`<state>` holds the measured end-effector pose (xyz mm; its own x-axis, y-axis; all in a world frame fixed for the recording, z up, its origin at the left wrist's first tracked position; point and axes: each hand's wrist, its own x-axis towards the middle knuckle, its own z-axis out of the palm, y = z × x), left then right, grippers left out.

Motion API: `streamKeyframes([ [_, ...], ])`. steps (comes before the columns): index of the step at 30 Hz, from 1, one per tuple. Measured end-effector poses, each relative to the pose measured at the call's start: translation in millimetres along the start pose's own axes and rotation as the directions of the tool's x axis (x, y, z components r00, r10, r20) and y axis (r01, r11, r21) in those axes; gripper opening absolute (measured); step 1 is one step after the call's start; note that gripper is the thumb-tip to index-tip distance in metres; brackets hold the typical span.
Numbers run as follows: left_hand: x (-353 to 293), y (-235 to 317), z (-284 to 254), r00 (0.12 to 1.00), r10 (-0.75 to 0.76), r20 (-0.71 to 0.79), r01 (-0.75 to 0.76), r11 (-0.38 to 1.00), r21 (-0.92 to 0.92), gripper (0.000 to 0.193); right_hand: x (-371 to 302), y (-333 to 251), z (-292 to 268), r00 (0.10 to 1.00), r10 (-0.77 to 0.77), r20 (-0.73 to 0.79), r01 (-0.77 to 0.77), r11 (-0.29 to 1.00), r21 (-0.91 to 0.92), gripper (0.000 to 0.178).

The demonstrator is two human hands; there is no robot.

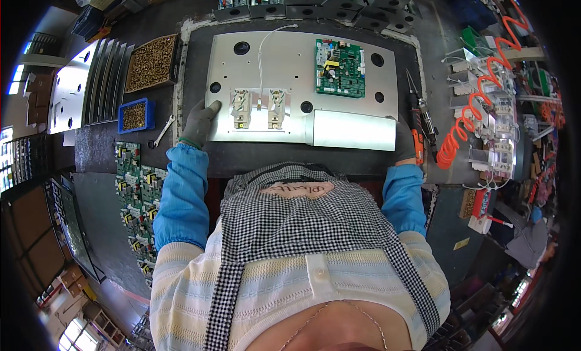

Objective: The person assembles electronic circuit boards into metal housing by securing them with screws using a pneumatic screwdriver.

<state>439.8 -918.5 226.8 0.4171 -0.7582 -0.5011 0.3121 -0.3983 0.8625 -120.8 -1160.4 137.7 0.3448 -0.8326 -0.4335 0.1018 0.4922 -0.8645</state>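
Note:
In front of me lies a silver metal plate (272,54) with round dark holes, on a dark work surface. My left hand (200,122), in a grey glove, grips its left edge, thumb on top and fingers out of sight beneath. My right hand (405,139), also gloved, holds the near right corner; its fingers are largely hidden. A green circuit board (340,69) sits on the plate's right half. Two pale modules (241,109) are mounted at lower left, with a white cable (261,57) running up between them. A raised bright metal cover (354,130) spans the near right part.
To the left are a box of brass fasteners (152,63), a blue bin (136,115), a wrench (163,132) and several circuit boards (128,160). Drivers (425,118) and a coiled red air hose (466,121) lie right. Metal housings with boards (266,10) line the far edge.

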Motion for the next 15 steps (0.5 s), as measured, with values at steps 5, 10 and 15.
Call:
streamKeyframes([
  [5, -9, 6, 7, 0.999, 0.006, -0.034, -0.008, 0.999, -0.04, 0.049, -22, -26, 41, 0.999, -0.029, -0.041, 0.031, 0.998, 0.051, 0.045],
  [10, -6, 3, 4, 0.999, -0.016, -0.031, 0.015, 1.0, -0.022, 0.049, -18, -22, 27, 0.999, 0.046, -0.016, -0.045, 0.997, 0.06, 0.045],
  [15, -10, 4, 5, 1.0, -0.006, -0.004, 0.006, 0.993, -0.121, 0.048, -21, -22, 26, 0.998, 0.046, -0.04, -0.041, 0.993, 0.111, 0.038],
])
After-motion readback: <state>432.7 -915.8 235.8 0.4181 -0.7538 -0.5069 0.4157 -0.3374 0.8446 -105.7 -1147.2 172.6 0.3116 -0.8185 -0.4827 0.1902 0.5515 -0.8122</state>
